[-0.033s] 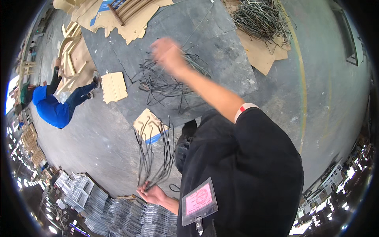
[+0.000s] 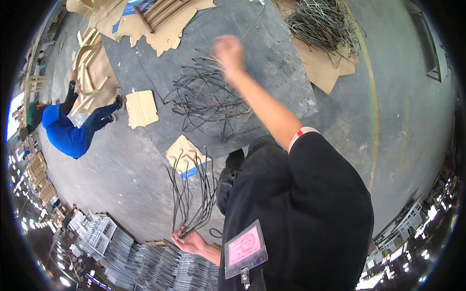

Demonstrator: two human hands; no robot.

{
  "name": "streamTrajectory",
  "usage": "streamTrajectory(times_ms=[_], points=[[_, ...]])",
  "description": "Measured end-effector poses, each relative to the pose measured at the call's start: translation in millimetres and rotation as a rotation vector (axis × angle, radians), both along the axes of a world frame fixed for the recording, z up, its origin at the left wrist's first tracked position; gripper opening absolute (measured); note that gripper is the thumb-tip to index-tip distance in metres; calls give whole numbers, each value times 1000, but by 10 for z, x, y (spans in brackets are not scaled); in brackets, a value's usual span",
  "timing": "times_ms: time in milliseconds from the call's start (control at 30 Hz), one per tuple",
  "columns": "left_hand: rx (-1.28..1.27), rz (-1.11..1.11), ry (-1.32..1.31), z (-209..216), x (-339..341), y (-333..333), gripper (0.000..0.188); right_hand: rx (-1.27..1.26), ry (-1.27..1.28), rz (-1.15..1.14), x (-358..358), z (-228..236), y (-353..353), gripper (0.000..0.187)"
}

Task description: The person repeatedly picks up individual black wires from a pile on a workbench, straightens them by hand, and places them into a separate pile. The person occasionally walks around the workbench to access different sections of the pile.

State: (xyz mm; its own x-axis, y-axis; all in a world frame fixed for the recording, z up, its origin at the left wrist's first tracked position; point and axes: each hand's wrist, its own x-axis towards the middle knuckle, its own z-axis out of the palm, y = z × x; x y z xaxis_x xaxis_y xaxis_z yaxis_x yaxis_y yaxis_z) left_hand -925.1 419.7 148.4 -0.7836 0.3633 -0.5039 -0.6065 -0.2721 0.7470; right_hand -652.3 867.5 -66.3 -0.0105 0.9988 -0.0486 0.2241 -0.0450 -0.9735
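Note:
In my left hand (image 2: pixel 190 241), low in the view, the fingers are closed round the ends of several dark bent metal rods (image 2: pixel 183 199). Their hooked tips fan out and up past a piece of cardboard. My right arm reaches out over a loose, tangled pile of similar bent rods (image 2: pixel 206 99) on a grey sheet. At the pile's far right edge, my right hand (image 2: pixel 229 54) is smeared by motion, so its fingers and anything in them cannot be made out.
A bigger heap of rods (image 2: pixel 320 26) lies on cardboard at the far right. Cardboard pieces (image 2: pixel 141 108) lie left of the pile. A person in blue (image 2: pixel 65 132) bends over pale wooden parts (image 2: pixel 87 72) at the left. Stacked grey metal pieces (image 2: pixel 160 266) stand at lower left.
My right hand has moved right and slightly farther out across the rod pile. The left hand still holds its rods, shifted only slightly.

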Motion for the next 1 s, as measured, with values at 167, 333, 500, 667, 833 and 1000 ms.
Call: streamTrajectory(times_ms=[167, 333, 500, 667, 833, 1000], points=[[-102, 119, -110, -206, -49, -73, 11, -513, 494, -732, 1268, -1672, 975, 39], [-215, 234, -91, -300, -185, -7, 14, -303, 1297, -642, 1479, -1674, 1540, 21], [-173, 226, -21, -85, -108, -60, 20, 117, 846, -773, 1735, -388, 1814, 23], [-239, 4, 74, -93, -56, 295, 17, 472, -156, -226, 968, 717, 959, 22], [-179, -181, 288, 18, 146, 744, 19, 1082, -72, 4, -64, 1024, -51, 15], [88, -300, 94, 174, 372, 1028, 86, 977, 116, 602, -763, 1094, -1200, 10]])
